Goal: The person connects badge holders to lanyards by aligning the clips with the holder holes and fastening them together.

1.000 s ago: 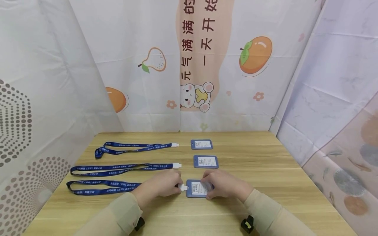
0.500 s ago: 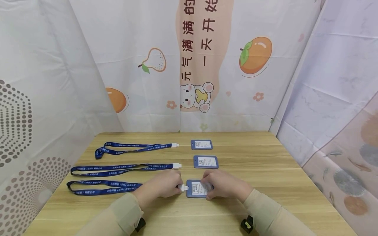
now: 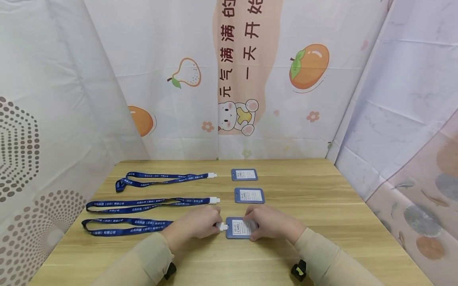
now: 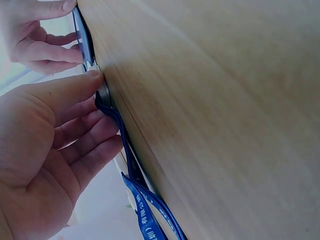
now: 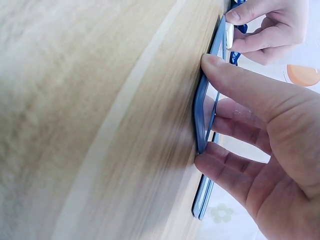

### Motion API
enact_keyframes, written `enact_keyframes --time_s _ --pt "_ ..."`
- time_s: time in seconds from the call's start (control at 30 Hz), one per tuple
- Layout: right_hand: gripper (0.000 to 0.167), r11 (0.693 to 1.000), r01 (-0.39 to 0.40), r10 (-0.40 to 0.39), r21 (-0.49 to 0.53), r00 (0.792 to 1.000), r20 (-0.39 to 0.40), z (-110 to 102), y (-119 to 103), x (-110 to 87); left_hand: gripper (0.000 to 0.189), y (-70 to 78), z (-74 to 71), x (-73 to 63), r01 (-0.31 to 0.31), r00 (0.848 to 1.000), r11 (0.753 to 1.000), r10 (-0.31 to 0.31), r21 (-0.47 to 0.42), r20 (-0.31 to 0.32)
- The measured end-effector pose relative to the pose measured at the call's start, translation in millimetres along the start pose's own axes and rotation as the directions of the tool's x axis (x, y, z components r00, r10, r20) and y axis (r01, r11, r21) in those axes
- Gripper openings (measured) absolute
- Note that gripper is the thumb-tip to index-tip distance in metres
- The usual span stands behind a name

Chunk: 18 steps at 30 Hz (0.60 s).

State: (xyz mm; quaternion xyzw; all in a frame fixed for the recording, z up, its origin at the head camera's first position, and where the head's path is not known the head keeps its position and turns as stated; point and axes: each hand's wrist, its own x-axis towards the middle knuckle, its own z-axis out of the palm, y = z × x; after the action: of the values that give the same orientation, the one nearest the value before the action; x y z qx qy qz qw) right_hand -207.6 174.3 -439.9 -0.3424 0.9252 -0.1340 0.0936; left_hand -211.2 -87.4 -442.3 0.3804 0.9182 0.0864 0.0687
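My left hand pinches the white clip of the nearest blue lanyard between thumb and fingers. The blue strap of that lanyard trails off to the left along the table. The clip's tip overlaps the slotted end of the nearest blue ID card holder. On the other side, my right hand grips this holder by its long edges, the thumb on the near edge and fingers on the far one. The holder lies flat at the tabletop, its right end hidden under the hand.
Two more blue lanyards, a middle one and a far one, lie behind on the wooden table. To the right of their white clips lie a middle card holder and a far card holder. Printed curtains enclose the table.
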Motion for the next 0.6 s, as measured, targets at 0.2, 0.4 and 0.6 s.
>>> enact_keyframes --time_s 0.2,0.4,0.6 --pt "0.049 1.0 -0.001 0.001 0.005 1.0 0.003 -1.5 -2.0 -0.2 0.005 -0.9 1.3 1.4 0.013 1.0 1.0 -0.013 0.01 0.007" --pt "0.048 1.0 0.001 -0.001 0.007 1.0 0.006 -1.6 -2.5 0.0 0.006 1.4 2.7 1.5 0.043 0.999 0.999 -0.043 0.029 0.012" --pt "0.048 1.0 -0.011 0.011 0.018 1.0 0.008 -1.5 -2.5 -0.1 0.007 4.2 1.9 1.1 0.052 0.999 0.999 -0.052 0.011 0.008"
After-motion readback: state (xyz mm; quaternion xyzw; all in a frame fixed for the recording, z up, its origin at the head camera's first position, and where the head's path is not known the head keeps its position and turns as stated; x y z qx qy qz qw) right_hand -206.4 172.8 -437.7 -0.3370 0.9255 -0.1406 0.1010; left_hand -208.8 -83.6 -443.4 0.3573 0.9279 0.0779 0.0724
